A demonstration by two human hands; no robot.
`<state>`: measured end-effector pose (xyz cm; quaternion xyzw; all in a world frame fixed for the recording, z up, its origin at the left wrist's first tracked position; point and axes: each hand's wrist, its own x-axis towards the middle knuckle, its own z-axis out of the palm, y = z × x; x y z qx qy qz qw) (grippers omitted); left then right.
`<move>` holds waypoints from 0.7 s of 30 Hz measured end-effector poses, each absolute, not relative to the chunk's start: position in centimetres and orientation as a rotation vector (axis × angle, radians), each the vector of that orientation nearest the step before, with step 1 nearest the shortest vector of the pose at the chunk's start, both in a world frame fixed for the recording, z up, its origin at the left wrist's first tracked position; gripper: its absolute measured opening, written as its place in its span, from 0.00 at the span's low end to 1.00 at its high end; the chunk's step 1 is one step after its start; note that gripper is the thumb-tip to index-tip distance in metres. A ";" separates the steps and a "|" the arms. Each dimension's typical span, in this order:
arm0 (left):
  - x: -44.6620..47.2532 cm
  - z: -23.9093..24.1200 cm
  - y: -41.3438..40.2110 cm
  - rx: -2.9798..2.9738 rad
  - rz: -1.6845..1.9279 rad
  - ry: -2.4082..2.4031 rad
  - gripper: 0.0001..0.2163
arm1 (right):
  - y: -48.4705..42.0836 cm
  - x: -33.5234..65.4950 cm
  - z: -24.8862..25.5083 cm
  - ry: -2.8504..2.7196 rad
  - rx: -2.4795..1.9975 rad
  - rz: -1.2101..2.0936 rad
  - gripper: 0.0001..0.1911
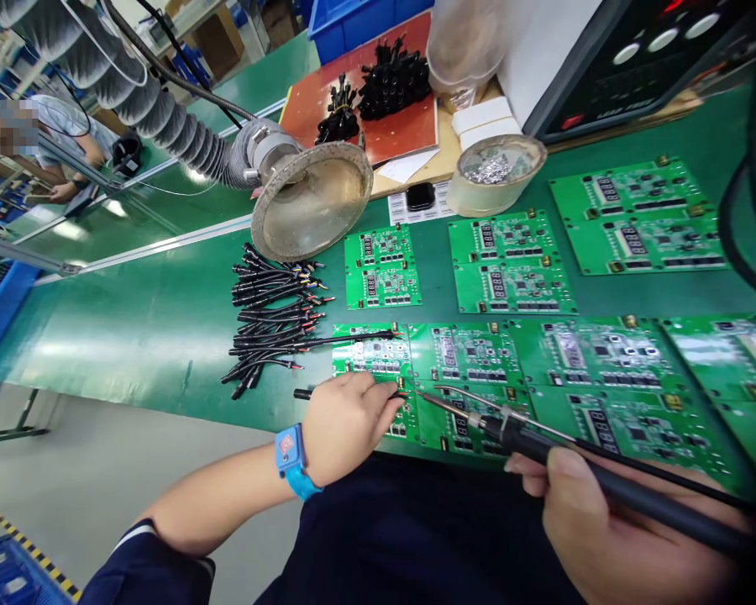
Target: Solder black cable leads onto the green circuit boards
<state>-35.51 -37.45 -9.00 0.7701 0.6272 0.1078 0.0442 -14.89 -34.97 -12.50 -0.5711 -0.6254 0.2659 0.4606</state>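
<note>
My left hand [346, 424], with a blue wrist strap [291, 454], is closed around a short black cable [303, 393]. The cable's bared end pokes out by the fingertips, over the near edge of a green circuit board [408, 427]. In my right hand [595, 512] is a soldering iron [522, 441] with a thin feed tube along it. Its tip points left, close to the cable end; whether they touch I cannot tell. Another black cable [353, 338] lies across the board just beyond my left hand. A pile of black cables [270, 311] rests to the left.
More circuit boards [513, 260] lie in rows ahead and to the right. A fume extractor hood [315, 202] hangs over the bench [132, 336]. Behind are a tin of metal shavings [495, 176], bundled black cables [394, 80] and a soldering station [630, 67]. A person [69, 143] sits far left.
</note>
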 end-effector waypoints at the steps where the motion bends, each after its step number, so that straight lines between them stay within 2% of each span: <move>1: -35.5 -9.0 -37.4 2.336 0.308 1.916 0.13 | -34.8 -15.0 -12.4 -1.594 -1.369 0.625 0.06; 11: -35.3 -9.4 -37.5 2.423 0.054 1.908 0.16 | -34.6 -15.4 -12.7 -1.706 -1.226 0.477 0.08; 21: -35.6 -9.3 -36.9 2.482 0.063 1.867 0.15 | -35.0 -15.8 -12.7 -1.636 -1.284 0.548 0.08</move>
